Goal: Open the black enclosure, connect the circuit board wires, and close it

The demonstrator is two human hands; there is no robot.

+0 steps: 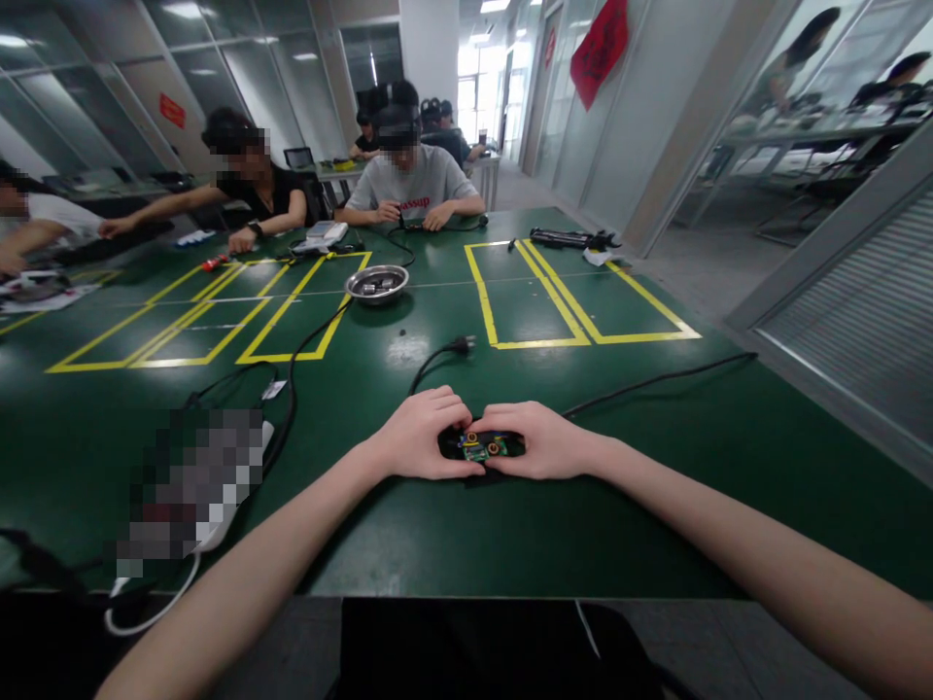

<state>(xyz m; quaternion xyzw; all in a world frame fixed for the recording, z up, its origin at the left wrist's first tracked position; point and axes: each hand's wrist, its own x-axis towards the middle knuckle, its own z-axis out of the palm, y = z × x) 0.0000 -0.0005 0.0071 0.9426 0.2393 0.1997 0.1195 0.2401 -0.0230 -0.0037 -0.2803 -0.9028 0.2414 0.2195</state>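
Between my two hands lies a small opened black device with a green circuit board (477, 451) and two ring-shaped copper-coloured coils on it. My left hand (425, 435) grips its left end, thumb along the near edge and fingers curled over the far side. At the right end my right hand (543, 440) holds it the same way. Both hands rest low over the green table (394, 544). The fingers cover much of the black casing. A black cord with a plug (461, 345) lies just beyond my left hand, and another black cord (656, 376) runs off right from behind my right hand.
A metal bowl (377, 283) with small metal parts stands beyond my hands. To the left lies a white power strip (231, 506), partly blurred out, with cables around it. Yellow tape (539, 343) marks rectangles on the table. Across it sits a person in a grey shirt (412, 185), handling something small.
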